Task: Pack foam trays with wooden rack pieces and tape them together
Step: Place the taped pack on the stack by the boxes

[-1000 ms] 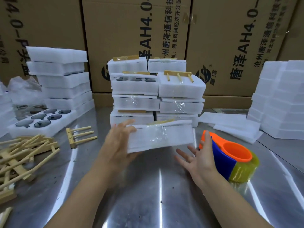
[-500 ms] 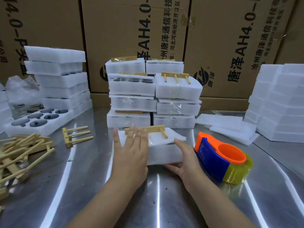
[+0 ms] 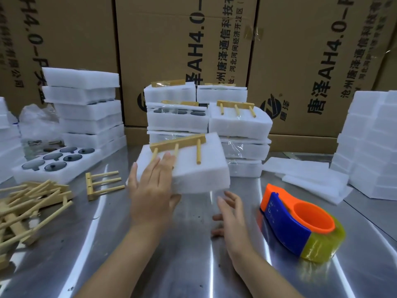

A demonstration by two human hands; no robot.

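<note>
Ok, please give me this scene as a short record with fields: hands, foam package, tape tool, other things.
left hand: grips the foam package, fingers on top
right hand: open, apart from the package, over the table
foam package: tilted, before the stack of packed trays
wooden rack piece: lies on top of the package
tape dispenser: on the table, right of the right hand, untouched
loose rack pieces: heap at far left

Two hands show, the left hand (image 3: pixel 150 190) and the right hand (image 3: pixel 232 214). One foam pack (image 3: pixel 206 173) carries one wooden rack piece (image 3: pixel 178 143) with three pegs. One loose rack piece (image 3: pixel 101 183) lies beside. One open foam tray (image 3: pixel 86 162) holds six dark lids (image 3: pixel 74 158). One tape dispenser (image 3: pixel 287 224) stands near the right edge of the table (image 3: pixel 193 265).
</note>
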